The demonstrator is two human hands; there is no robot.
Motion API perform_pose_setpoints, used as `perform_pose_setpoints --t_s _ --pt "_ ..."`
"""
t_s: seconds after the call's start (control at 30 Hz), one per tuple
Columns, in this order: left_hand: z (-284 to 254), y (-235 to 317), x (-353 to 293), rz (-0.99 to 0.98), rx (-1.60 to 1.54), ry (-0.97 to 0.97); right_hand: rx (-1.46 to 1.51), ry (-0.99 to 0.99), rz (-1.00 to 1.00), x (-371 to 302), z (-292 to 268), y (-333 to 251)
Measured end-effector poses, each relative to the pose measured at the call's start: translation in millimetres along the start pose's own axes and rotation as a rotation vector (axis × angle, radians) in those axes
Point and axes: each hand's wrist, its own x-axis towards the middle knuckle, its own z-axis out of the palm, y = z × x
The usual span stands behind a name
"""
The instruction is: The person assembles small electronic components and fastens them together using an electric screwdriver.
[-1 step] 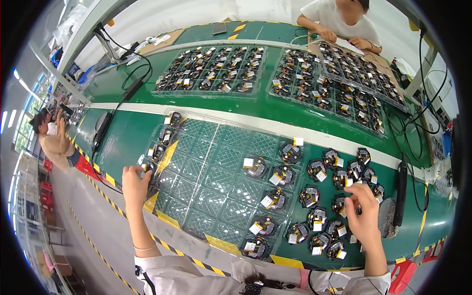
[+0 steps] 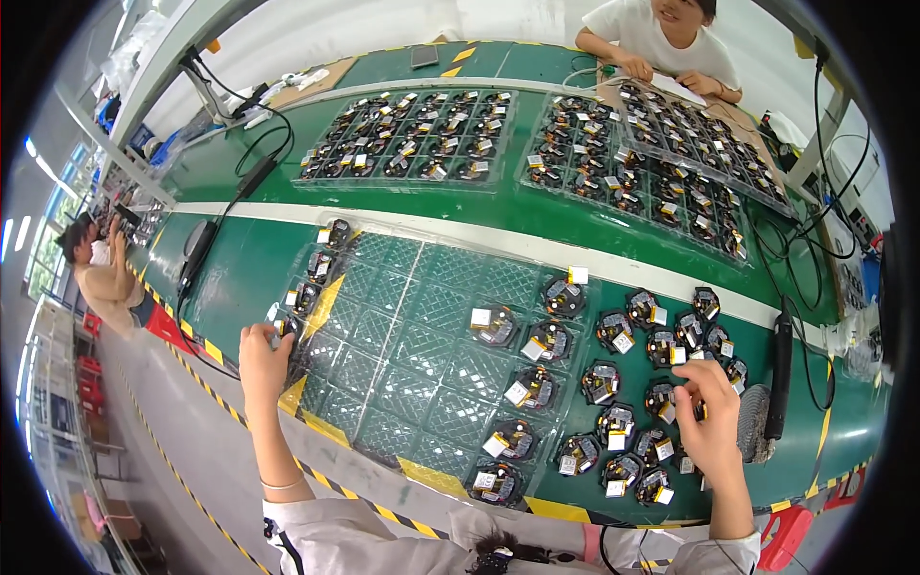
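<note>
My left hand (image 2: 265,366) is at the left edge of a clear plastic tray (image 2: 407,340), its fingers closed on a round black electronic module (image 2: 288,329) that they partly hide. Above that hand, more such modules (image 2: 319,263) form a column. My right hand (image 2: 709,414) hovers over loose modules on the right, fingers curved and thumb apart from them. One module (image 2: 660,398) with a white-and-yellow battery pouch sits just beside the thumb. Inside the tray, several modules (image 2: 530,388) occupy the right-hand compartments.
Filled trays (image 2: 407,134) stand across the green bench (image 2: 374,203), with others stacked at far right. A black cable tool (image 2: 781,369) lies right of my hand; another (image 2: 198,251) lies left. One person (image 2: 661,43) sits opposite; another (image 2: 105,268) is far left.
The person opposite has raised their head slightly. My hands stay almost where they were, and the modules look unmoved.
</note>
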Motion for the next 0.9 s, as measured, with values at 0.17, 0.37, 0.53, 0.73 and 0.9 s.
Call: perform_pose_setpoints --t_s 0.17,0.37,0.53,0.73,0.9 --pt "15 8 0 -0.113 0.081 0.055 -0.007 0.047 0.049 -21 -13 9" --pt "28 33 5 -0.016 0.141 0.056 0.018 0.087 0.066 -34 -25 30" --pt "35 -31 17 0.027 0.117 0.131 0.038 0.047 -0.139 -41 -22 34" --pt "54 -88 33 -0.188 0.079 0.143 -0.045 -0.046 -0.295 -40 -16 32" --pt "54 -62 20 -0.242 0.052 0.243 0.018 -0.273 -0.404 0 -8 -12"
